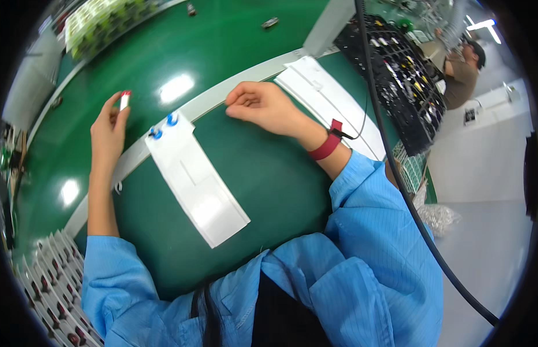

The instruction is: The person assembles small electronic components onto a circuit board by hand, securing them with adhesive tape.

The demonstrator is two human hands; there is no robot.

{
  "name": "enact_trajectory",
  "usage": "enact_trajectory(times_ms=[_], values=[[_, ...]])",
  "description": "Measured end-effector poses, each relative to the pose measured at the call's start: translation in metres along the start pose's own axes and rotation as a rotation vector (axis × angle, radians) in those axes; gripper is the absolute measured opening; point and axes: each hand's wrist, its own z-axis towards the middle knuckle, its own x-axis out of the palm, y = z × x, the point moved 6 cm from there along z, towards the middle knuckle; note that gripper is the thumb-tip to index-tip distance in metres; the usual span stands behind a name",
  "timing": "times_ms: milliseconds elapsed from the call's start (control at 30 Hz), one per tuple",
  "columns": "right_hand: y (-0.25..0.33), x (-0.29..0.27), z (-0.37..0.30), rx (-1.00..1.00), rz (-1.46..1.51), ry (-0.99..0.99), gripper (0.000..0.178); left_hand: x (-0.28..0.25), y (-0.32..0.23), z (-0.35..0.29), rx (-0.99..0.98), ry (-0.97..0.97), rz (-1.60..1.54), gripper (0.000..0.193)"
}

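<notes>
At the green bench (269, 168), the worker's L hand (107, 132) pinches a small red-tipped white piece (124, 102) near & L of the white panel (202, 191) w/ its blue-fitted far end, panel slanting lengthwise toward the body, R hand (266, 108) farther off, loosely half-curled, apparently empty.

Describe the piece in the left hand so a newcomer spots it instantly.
Find the bright green surface beyond the pale rail; the person's left hand shows against its left part. It pinches a small white piece with a red top end. That red end sets it apart from the white panel nearby, which carries blue fittings.
</notes>
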Motion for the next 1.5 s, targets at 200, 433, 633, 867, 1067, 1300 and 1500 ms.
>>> enact_trajectory(times_ms=[200, 433, 633, 867, 1067, 1300, 1500], values=[[0.019, -0.157, -0.057, -0.105, -0.571, -0.448, 0.012, 0.017, 0.057, 0.017, 0.003, -0.009, 0.286, 0.029], [0.024, -0.366, -0.181, 0.410, -1.487, -0.589, 0.040, 0.013, -0.040, -0.011, 0.212, -0.167, 0.160, 0.030], [-0.004, -0.372, -0.181, 0.447, -1.322, -0.520, 0.039, 0.025, -0.114, -0.073, 0.286, 0.080, -0.181, 0.020], [0.054, -0.309, -0.147, 0.007, -0.896, -0.850, 0.035, 0.026, -0.115, -0.087, 0.282, 0.125, -0.304, 0.016], [0.054, -0.059, -0.024, 0.133, 0.171, -0.128, 0.032, 0.041, -0.107, -0.093, 0.061, 0.205, -0.695, 0.018], [0.028, 0.084, 0.021, 0.218, 0.535, 0.164, 0.025, 0.044, -0.083, -0.084, -0.155, 0.202, -0.764, 0.038], [0.029, 0.077, 0.022, 0.136, 0.637, 0.127, 0.025, 0.054, -0.069, -0.084, -0.407, 0.361, -1.129, 0.044]])
